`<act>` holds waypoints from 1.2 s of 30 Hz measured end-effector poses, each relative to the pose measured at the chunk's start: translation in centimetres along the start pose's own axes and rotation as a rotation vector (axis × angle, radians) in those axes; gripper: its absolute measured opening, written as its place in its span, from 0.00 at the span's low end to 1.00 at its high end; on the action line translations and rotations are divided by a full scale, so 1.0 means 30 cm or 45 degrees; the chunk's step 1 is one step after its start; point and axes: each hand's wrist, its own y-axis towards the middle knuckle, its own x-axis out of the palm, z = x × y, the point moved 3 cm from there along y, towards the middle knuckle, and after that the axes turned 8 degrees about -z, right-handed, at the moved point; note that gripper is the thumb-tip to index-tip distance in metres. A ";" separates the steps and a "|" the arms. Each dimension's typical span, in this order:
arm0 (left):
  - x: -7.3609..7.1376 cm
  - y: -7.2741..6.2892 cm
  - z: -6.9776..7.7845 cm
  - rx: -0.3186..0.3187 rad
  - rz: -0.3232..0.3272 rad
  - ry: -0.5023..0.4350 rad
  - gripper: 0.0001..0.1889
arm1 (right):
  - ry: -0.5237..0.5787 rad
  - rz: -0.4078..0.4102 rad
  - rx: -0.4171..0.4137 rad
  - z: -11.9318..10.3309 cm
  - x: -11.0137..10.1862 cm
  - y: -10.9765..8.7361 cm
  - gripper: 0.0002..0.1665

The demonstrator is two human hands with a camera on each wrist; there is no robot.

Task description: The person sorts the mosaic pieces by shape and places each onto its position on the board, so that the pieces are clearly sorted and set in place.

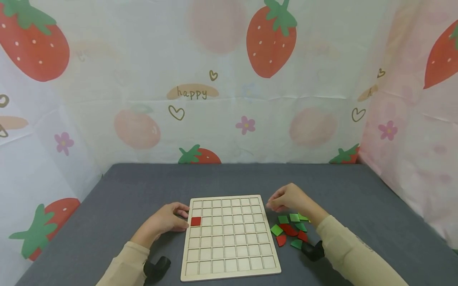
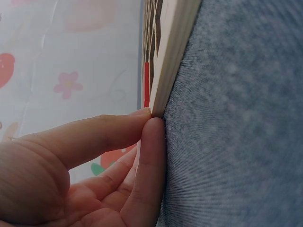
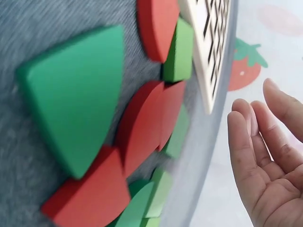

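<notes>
A pale wooden grid board (image 1: 229,241) lies flat, with a red square tile (image 1: 195,221) in a cell of its leftmost column. My left hand (image 1: 169,217) is at the board's left side; its thumb and fingertips touch the edge, as the left wrist view shows close up. My right hand (image 1: 290,198) hovers by the board's upper right side, fingers loosely bent and nothing between them. Below it lies a loose pile of tiles, among them a green quarter-round tile (image 3: 78,94), a red leaf-shaped tile (image 3: 142,125) and a light green square tile (image 1: 276,230).
Dark grey cloth (image 1: 150,178) covers the table under the board. A curtain (image 1: 229,59) printed with strawberries hangs behind and at both sides. Black wrist mounts (image 1: 157,269) show below both sleeves, the right one close to the tiles.
</notes>
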 end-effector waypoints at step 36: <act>-0.003 -0.001 0.001 0.014 -0.027 -0.025 0.28 | -0.241 -0.193 0.057 0.112 -0.062 0.003 0.12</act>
